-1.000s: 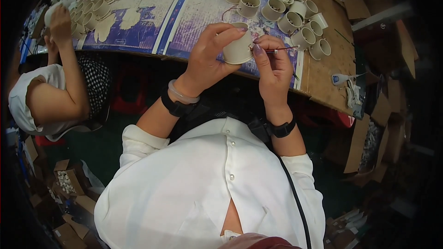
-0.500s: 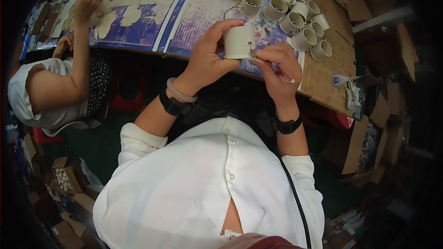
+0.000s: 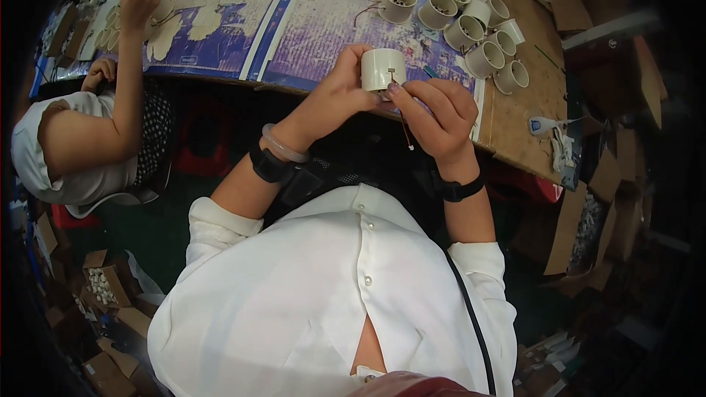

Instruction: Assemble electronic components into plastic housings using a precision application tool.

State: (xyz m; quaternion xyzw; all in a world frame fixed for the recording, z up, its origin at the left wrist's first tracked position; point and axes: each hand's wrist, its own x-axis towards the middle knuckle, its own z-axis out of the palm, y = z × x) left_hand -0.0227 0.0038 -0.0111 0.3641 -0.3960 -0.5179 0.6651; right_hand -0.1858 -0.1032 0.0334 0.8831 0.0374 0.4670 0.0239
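A short cream-coloured plastic cylinder housing [image 3: 382, 69] with a slotted side wall faces the camera, held upright in the air above the near edge of the surface, thin red and dark wires [image 3: 404, 126] dangling beneath it.

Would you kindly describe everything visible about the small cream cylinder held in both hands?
The cream cylinder looks like a short moulded plastic housing with a smooth side wall bearing a small slot-like mark. It is held above the table's near edge, side wall facing the camera. The left hand grips its left side; the right hand pinches at its lower right. A thin red wire hangs below it.
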